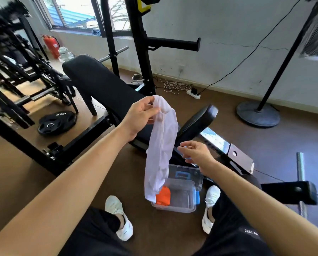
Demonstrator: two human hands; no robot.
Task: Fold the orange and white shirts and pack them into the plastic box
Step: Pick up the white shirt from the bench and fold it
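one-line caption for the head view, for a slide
Left hand holds the white shirt dangling over the plastic box, orange shirt already inside, right hand open beside it.

The white shirt (161,145) is thin, slightly sheer cloth, soft and creased. The orange shirt (163,197) is matt cloth. The plastic box (173,209) is clear and glossy, with smooth walls. The far bench pad (99,84) looks like matt black upholstery. The nearer round pad (200,121) is shinier, with a dimpled grain. At right, a metal bar (300,169) gleams like chrome. The brown floor (15,172) is matt.
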